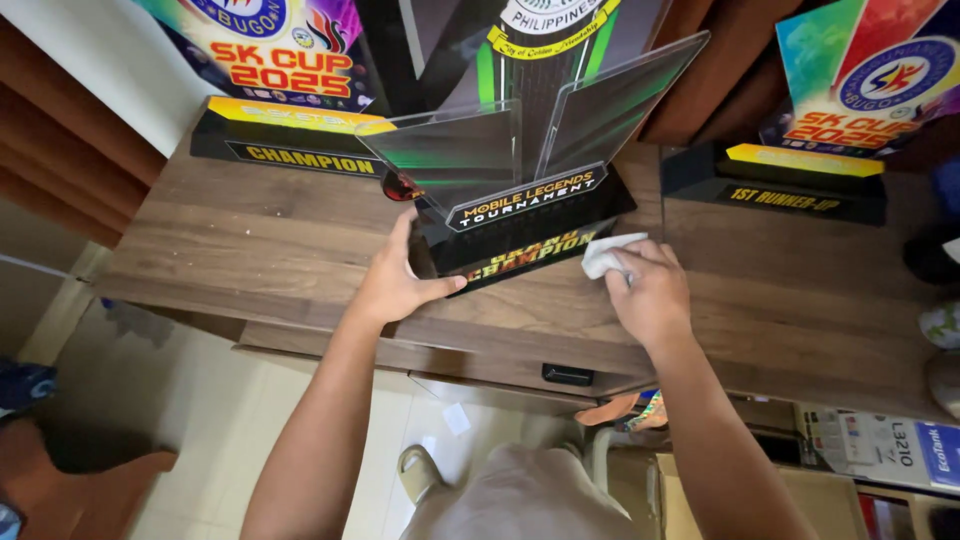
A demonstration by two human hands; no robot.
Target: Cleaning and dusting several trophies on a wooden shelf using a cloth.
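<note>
A tall trophy with clear acrylic panels and a black base stands in the middle of a wooden desk. My left hand grips the left front corner of its black base. My right hand holds a small white cloth pressed against the right end of the base's front face.
Two more trophies with black bases stand behind, one at the back left and one at the back right. A dark drawer handle sits under the desk's front edge. Boxes lie low on the right. Tiled floor below.
</note>
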